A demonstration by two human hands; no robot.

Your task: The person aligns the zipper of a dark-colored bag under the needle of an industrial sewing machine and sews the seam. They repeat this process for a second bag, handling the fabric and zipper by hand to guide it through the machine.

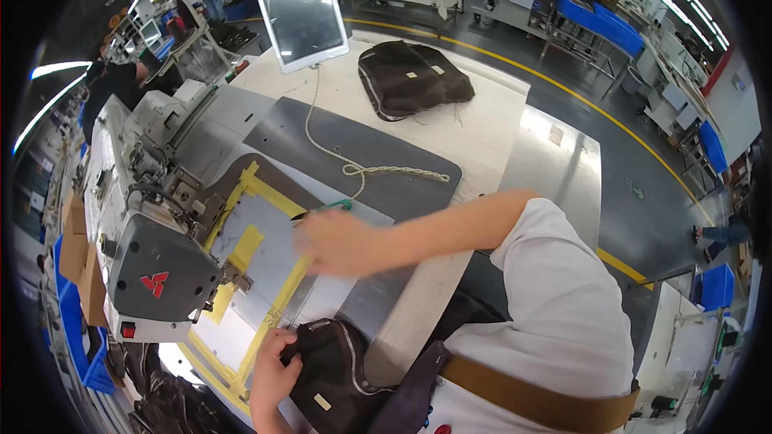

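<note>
Right hand (334,243) is blurred, closed around a thin green-handled tool (328,208), resting over the yellow-taped clamp frame (241,253). Left hand (273,374) pinches the edge of a dark zippered fabric piece (338,378), fingers curled into the cloth. That piece lies at the near end of the frame, under the left hand and short of the right. Judgement: good practice is squaring the fabric inside the frame and keeping fingers away from the sewing machine head (161,273) beside the frame.
</note>
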